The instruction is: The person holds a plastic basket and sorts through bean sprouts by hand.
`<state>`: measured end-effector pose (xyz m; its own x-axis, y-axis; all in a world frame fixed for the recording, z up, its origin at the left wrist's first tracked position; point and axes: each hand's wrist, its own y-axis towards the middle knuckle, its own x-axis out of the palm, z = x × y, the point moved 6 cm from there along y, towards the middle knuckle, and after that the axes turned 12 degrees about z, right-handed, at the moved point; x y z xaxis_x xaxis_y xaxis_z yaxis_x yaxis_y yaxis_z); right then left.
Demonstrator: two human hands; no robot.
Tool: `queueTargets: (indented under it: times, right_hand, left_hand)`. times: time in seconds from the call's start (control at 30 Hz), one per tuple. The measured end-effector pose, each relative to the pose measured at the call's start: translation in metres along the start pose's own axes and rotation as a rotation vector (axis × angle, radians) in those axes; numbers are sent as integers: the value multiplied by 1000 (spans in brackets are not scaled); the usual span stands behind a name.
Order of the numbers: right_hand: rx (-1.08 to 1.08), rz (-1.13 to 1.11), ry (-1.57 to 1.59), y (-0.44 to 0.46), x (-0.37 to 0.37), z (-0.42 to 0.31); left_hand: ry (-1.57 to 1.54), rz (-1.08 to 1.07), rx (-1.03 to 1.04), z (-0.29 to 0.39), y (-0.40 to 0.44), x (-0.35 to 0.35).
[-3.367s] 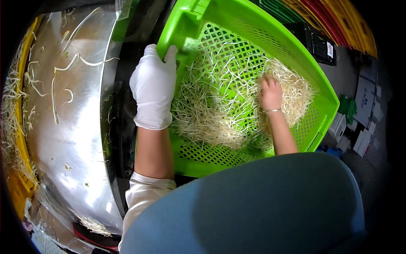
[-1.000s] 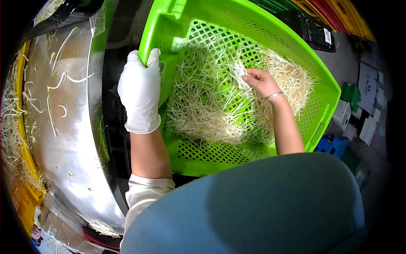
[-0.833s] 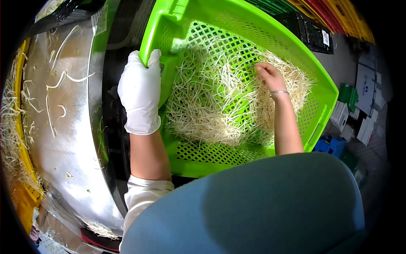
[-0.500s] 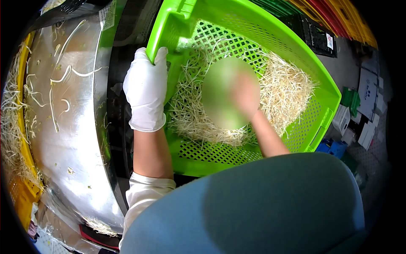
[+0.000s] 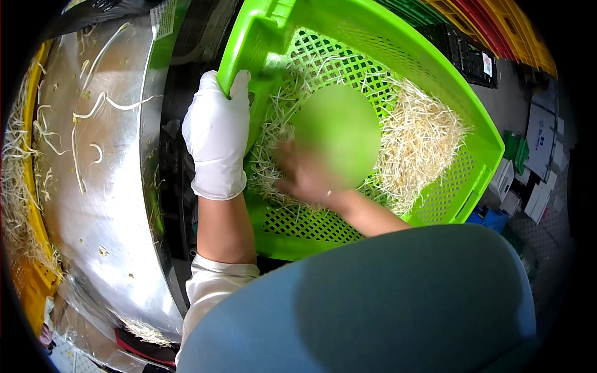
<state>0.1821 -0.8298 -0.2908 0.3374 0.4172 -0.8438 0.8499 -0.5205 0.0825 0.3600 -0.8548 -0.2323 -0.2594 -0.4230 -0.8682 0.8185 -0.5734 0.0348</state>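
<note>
My left hand (image 5: 216, 133), in a white glove, is closed around the left rim of a green plastic basket (image 5: 249, 46). Inside lie bean sprouts: a dense heap (image 5: 423, 137) on the right and a looser layer at the left. My bare right hand (image 5: 305, 174) reaches into the left part, among the loose sprouts. Its fingers point left and look spread, with the thumb apart, though motion smears them. Nothing shows in its grasp. A round blurred patch hides the middle of the basket.
To the left is a shiny metal surface (image 5: 106, 205) with stray sprouts, bordered by a yellow crate (image 5: 40, 261) of sprouts. A blue-green cloth-like shape (image 5: 373, 298) fills the foreground. A black crate (image 5: 457, 56) and stacked coloured crates (image 5: 491, 25) stand at upper right.
My right hand has swept left and down, from beside the heap to the loose sprouts. The left hand keeps its grip on the rim; the basket has barely shifted.
</note>
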Motion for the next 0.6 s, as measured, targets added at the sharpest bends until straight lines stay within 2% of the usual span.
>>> queueTargets:
  times: [0.03, 0.1, 0.17, 0.23, 0.3, 0.33, 0.37, 0.43, 0.47, 0.53, 0.6]
  right_hand:
    - [1, -5, 2, -6, -3, -8]
    - [-136, -61, 317, -16, -11, -25]
    - [192, -422, 174, -3, -34, 8]
    - [600, -321, 186, -8, -43, 78]
    - [218, 82, -428, -42, -62, 114]
    - [176, -6, -551, -70, -52, 131]
    - [289, -46, -459, -89, -49, 127]
    - [261, -298, -323, -118, -32, 94]
    - [155, -232, -263, -126, -33, 74]
    - [349, -237, -13, -124, -39, 66]
    - [450, -51, -174, -106, -56, 88]
  left_hand:
    - [8, 7, 3, 0, 0, -1]
    - [-20, -18, -38, -2, 0, 0]
    - [-52, -32, -73, -5, -1, 2]
    - [-63, -37, -73, -4, -1, 2]
    - [-68, -32, -69, -1, 0, -2]
    - [-28, -44, -81, -1, 0, -2]
    - [14, -59, -95, -2, 0, -2]
    - [23, -47, -74, -4, 1, -1]
    - [30, -40, -47, -3, 1, -1]
    - [22, -21, -43, -3, 1, -2]
    - [9, -3, -32, -1, 1, -4]
